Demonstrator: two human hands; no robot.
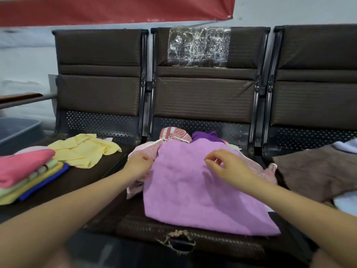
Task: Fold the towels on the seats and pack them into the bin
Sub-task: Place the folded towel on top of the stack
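Left hand (139, 163) gripped the lilac towel's (202, 192) left edge on the middle seat (135, 225), fingers curled. Right hand (229, 165) hovered above it, fingers loosely apart.

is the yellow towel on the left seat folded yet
Not folded: the yellow towel lies crumpled and loose on the seat, beside the folded stack.

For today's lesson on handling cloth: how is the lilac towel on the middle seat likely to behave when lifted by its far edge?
The lilac towel drapes over the lumpy pile beneath, so it will probably hang floppy. Its fuzzy pile suggests it grips rather than slips. It may drag the pink patterned cloth along, since it lies on it.
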